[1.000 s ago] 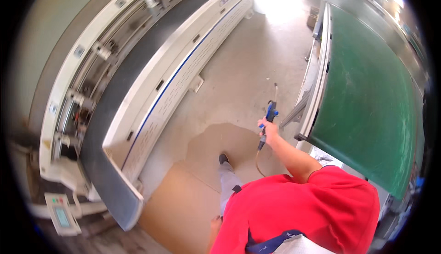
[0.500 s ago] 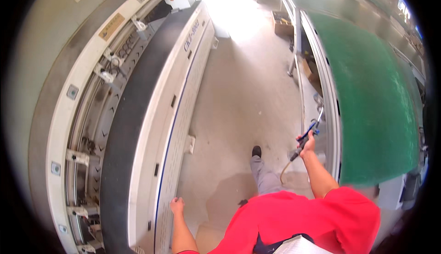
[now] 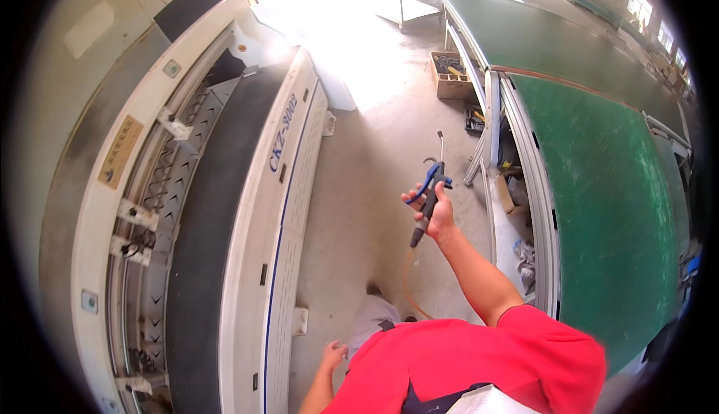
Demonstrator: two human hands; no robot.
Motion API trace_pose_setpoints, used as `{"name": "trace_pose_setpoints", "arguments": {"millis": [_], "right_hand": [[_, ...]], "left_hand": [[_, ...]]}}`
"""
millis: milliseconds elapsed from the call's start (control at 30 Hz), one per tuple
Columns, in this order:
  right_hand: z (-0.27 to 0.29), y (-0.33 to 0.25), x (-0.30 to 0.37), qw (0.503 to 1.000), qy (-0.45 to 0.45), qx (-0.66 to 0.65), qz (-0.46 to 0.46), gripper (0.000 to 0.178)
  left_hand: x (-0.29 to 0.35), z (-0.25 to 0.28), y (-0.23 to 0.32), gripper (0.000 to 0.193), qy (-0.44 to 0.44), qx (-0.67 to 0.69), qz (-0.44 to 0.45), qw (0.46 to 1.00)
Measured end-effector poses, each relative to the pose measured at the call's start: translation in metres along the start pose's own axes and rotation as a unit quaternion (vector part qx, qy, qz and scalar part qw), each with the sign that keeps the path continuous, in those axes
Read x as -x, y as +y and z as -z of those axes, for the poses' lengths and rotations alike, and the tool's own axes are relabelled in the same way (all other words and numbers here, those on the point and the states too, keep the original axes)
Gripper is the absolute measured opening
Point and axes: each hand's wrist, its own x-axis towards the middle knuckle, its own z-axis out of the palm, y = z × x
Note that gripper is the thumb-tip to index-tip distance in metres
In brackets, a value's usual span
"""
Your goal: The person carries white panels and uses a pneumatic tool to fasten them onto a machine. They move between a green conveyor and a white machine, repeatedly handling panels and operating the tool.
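An air blow gun (image 3: pixel 430 189) with a blue trigger, black body and thin metal nozzle is in my right hand (image 3: pixel 442 212). My palm and thumb are round its handle, and some fingers stretch out past the trigger. Its nozzle points away from me, above the floor of the aisle. From the handle's lower end a thin tan hose (image 3: pixel 408 290) runs down toward my body. My left hand (image 3: pixel 334 354) hangs low beside my leg, near the white machine, its fingers loosely bent, with nothing visible in them.
Along my left stands a long white machine (image 3: pixel 258 264) with a black top. A green-topped table (image 3: pixel 599 204) on a metal frame lines my right. Farther ahead, a wooden box (image 3: pixel 453 88) of tools sits on the floor (image 3: pixel 367 174) by the table. Clutter fills the table's lower shelf.
My right hand has swung the air blow gun left and forward, away from the table edge to over the aisle. My left hand has come in toward my leg. The view has shifted as I walk.
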Motion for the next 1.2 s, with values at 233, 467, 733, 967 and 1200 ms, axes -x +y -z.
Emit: {"name": "trace_pose_setpoints", "arguments": {"millis": [233,467,733,967,1200], "right_hand": [[-0.013,-0.095,-0.217,0.986,0.1,-0.105,0.083,0.058],[-0.021,-0.21,-0.366,0.961,0.189,-0.136,0.151,0.055],[0.053,-0.312,-0.552,0.931,0.221,-0.193,0.219,0.047],[0.047,-0.408,-0.713,0.933,0.246,-0.168,0.204,0.047],[0.034,-0.507,-0.885,0.935,0.232,-0.179,0.202,0.047]], "left_hand": [[-0.2,0.089,0.076,0.027,-0.069,0.21,0.15,0.964],[-0.345,0.097,0.39,0.024,0.034,0.068,0.032,0.997],[-0.468,0.064,0.746,0.055,0.029,-0.06,-0.149,0.987],[-0.54,0.003,0.826,0.027,-0.06,-0.147,0.024,0.987],[-0.634,-0.055,0.98,0.054,-0.077,-0.121,0.039,0.989]]}}
